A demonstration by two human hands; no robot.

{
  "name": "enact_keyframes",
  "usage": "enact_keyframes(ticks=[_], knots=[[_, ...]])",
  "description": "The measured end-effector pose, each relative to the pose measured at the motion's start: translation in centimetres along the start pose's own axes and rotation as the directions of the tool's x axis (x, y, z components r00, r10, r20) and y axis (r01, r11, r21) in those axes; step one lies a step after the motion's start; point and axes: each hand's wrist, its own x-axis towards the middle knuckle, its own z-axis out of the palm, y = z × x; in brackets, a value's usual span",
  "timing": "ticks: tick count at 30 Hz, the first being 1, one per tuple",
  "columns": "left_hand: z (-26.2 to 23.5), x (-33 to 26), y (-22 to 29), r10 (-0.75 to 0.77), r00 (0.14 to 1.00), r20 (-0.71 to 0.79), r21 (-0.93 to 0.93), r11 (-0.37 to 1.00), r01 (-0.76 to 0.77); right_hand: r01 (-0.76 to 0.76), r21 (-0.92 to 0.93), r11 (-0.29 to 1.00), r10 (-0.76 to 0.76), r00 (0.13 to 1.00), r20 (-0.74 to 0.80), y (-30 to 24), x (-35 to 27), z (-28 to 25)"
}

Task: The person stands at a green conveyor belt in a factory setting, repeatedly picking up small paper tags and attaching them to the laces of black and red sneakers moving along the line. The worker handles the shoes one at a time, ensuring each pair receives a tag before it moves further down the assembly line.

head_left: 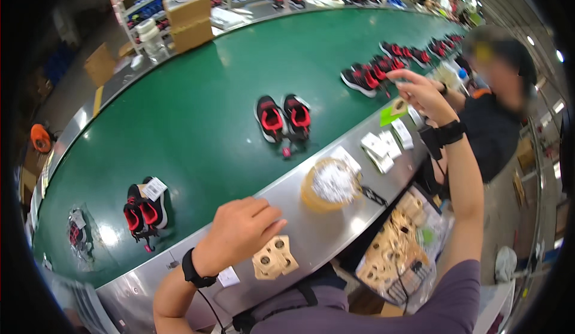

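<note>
My left hand (pixel 241 233) hovers above the metal ledge with its fingers curled in. Whatever those fingers may hold is hidden. Just below it lies a small pile of tan cardboard tags (pixel 275 258) with dark round marks. My right hand (pixel 421 96) reaches out over the far right of the ledge, its index finger stretched and the fingers apart, with nothing seen in it. Close to it are a bright green card (pixel 389 116) and a row of black-and-red sneakers (pixel 360 81). Another pair of sneakers (pixel 271 121) stands mid-belt.
A yellowish tub (pixel 315 200) of white slips stands on the ledge, near stacks of white tags (pixel 375 146). Below is a crate of tan tags (pixel 389 247). A tagged sneaker pair (pixel 145 205) and a bagged pair (pixel 78 233) sit on the green belt (pixel 197 118). A co-worker (pixel 494 130) is at right.
</note>
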Motion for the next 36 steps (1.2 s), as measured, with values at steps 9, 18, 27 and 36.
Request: enact_keyframes(ticks=[9, 18, 27, 36], knots=[[1.0, -0.8, -7.7, -0.213, 0.970, 0.120, 0.057, 0.977, 0.208, -0.256, -0.898, 0.359, -0.051, 0.955, -0.292, 14.0, 16.7, -14.1], [2.7, -0.1, -11.4, -0.254, 0.925, 0.284, 0.097, 0.967, 0.236, -0.602, -0.764, 0.232, -0.209, 0.736, -0.644, 22.4, 24.6, -12.1], [7.1, 8.4, -14.5, -0.110, 0.968, 0.226, 0.107, 0.990, 0.087, -0.456, -0.872, 0.180, 0.083, 0.890, -0.448, 18.2, 25.1, -10.0], [13.7, 16.4, -17.2, -0.193, 0.978, 0.078, 0.498, 0.858, 0.129, -0.161, -0.939, 0.303, 0.049, 0.987, -0.153, 14.2, 23.4, 3.2]])
